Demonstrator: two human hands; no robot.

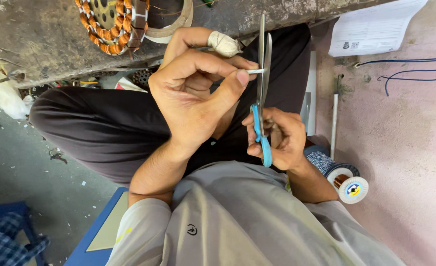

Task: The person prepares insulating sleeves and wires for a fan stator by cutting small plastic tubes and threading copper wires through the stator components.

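My left hand (193,96) pinches a small white strip (255,71) between thumb and forefinger; fingers are curled tight around it, and one finger wears a cloth bandage (224,44) at the tip. The strip sticks out sideways from the pinch and meets the blades of the scissors (262,88).

My right hand (277,138) is clenched on the scissors' blue handles, fingers through the loops. The blades look nearly closed, a narrow gap at most, with the strip touching them partway up.

The scissors' long axis runs almost straight away from my body: handles near my lap, tips pointing at the edge of the workbench (50,44). The strip lies crosswise to that axis.

A white printed sheet of paper (375,27) lies on the pink floor to my right, rectangular, slightly skewed. A spool of wire (338,175) lies on its side just beside my right wrist; its end cap is white with a small round coloured sticker. A thin white rod (334,118) rests between the spool and the paper. Blue wires (415,69) trail across the floor farther right.

On the bench sits a ring of copper windings (109,24) with a roll of tape (173,22) just beside it.
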